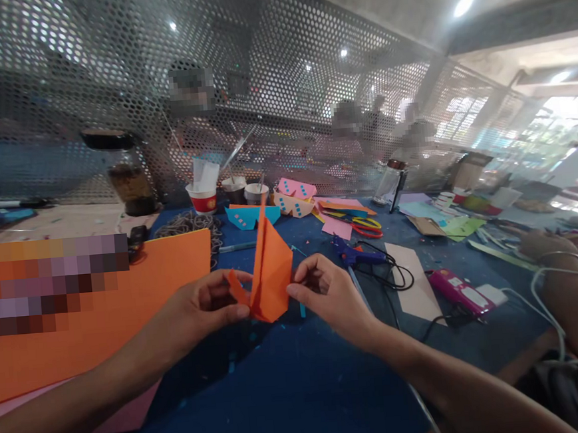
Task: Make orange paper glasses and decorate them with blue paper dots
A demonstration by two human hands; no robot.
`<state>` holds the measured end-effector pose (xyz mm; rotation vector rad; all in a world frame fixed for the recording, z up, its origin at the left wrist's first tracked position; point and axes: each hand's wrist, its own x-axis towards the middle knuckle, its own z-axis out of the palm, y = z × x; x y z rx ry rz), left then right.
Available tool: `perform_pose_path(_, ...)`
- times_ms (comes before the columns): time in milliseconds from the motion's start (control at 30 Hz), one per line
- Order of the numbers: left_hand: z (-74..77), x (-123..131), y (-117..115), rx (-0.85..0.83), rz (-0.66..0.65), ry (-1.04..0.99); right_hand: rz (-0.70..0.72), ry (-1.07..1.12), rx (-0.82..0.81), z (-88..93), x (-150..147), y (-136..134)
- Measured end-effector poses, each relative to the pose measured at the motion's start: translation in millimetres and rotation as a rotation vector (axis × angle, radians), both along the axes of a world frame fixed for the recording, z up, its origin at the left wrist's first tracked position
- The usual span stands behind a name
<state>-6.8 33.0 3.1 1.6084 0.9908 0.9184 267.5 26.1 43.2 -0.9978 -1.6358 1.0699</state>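
A folded orange paper shape (pixel 269 271) is held up above the blue table (pixel 293 396), pointed end upward. My left hand (pixel 210 304) pinches its lower left flap. My right hand (pixel 325 290) pinches its right edge with thumb and forefinger. Both hands are closed on the paper. Small blue stickers dot the lower flap.
A large orange sheet (pixel 140 301) lies at left over pink paper. Finished paper boats (pixel 295 199), cups (pixel 202 198), a jar (pixel 129 182), a blue glue gun (pixel 357 254), scissors (pixel 367 226) and a pink device (pixel 460 291) sit behind. Another person's arm (pixel 569 288) rests at right. Perforated metal screen behind.
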Motion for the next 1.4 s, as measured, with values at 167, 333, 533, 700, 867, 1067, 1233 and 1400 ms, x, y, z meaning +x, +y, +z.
perform_pose_path(167,15.0,-3,0,-0.027,0.061,0.089,0.024,0.101,-0.074,-0.5,9,9)
perform_pose_path(333,23.5,-5,-10,0.101,0.017,0.324,0.113,0.221,-0.163,-2.7,13,17)
perform_pose_path(533,23.7,-4,-13,0.357,0.076,0.516,0.192,0.226,-0.144,-1.1,13,18)
perform_pose_path(700,26.5,-10,-8,0.487,0.189,0.581,0.181,0.045,0.114,-2.3,14,16)
perform_pose_path(867,27.0,-16,-2,0.653,0.282,0.661,0.197,-0.145,0.497,-6.2,14,7)
perform_pose_path(1067,41.6,-11,-14,0.767,0.353,0.673,0.186,-0.263,0.672,-9.6,15,1)
perform_pose_path(1233,44.8,-4,-33,1.067,0.283,0.587,0.245,-0.438,0.714,-9.5,20,4)
perform_pose_path(1400,16.1,7,-32,1.012,-0.011,0.615,0.323,-0.658,0.701,-15.8,19,4)
